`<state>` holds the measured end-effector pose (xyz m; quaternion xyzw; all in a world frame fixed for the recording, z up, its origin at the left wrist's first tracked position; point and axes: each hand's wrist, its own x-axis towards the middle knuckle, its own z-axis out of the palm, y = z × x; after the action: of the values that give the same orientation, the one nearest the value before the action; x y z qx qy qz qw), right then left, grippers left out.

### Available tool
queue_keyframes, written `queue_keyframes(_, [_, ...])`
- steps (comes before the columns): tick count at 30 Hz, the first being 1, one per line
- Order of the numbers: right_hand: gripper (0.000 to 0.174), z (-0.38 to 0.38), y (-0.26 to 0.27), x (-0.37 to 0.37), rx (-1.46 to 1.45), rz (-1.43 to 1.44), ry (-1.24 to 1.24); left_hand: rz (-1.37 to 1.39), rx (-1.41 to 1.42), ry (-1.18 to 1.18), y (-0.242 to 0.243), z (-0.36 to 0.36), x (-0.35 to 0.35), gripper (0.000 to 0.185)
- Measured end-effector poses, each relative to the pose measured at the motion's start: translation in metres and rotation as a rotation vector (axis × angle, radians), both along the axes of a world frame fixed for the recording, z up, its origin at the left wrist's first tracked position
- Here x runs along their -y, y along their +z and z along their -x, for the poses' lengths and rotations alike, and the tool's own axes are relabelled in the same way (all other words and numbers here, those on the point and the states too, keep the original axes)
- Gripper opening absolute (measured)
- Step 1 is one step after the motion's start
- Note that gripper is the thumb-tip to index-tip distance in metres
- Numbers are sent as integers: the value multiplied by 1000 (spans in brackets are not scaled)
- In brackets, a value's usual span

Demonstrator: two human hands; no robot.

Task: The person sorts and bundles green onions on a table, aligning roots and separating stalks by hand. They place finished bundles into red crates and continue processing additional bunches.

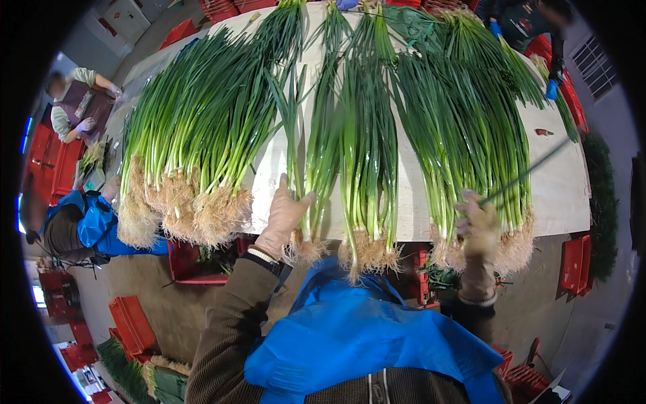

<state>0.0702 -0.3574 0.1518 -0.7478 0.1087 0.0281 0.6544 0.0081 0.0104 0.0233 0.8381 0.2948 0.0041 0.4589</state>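
Note:
My left hand [285, 217], in a pale glove, rests at the table's front edge with thumb and fingers apart. It touches a few green onion stalks [294, 161], beside a narrow bunch of green onions [323, 151]. My right hand [477, 222], gloved and blurred by motion, is closed on a long green leaf [525, 174] that sticks out to the upper right. Behind that hand lies a wide row of green onions [469, 141]. Between my hands is a middle bunch [368, 151], its roots hanging over the edge. A large pile [202, 136] covers the left side.
The pale wooden table [560, 177] holds more onions at its far side. Co-workers stand at the left [81, 106] and far right [530, 25]; another in a blue apron [91, 222] is close on my left. Red crates [132, 323] stand on the floor.

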Motion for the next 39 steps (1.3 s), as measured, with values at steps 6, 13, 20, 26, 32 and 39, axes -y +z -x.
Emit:
queue_keyframes(6, [43, 40, -22, 159, 119, 119, -521, -556, 98, -306, 10, -13, 59, 98])
queue_keyframes(13, [38, 73, -83, 301, -346, 459, -578, -367, -150, -325, -1, -7, 119, 116])
queue_keyframes(20, [25, 87, -71, 175, -797, 7, 696, 200, -115, -136, 5, -21, 129, 109])
queue_keyframes(26, [62, 44, -91, 1, -272, 338, 491, 478, -119, -62, -15, -34, 114, 80])
queue_keyframes(32, [102, 3, -155, -82, -337, 341, 366, 910, -111, 64, -23, -38, 108, 31])
queue_keyframes(39, [87, -14, -146, -70, -540, -210, 466, 1093, -53, -96, -24, -56, 122, 53])
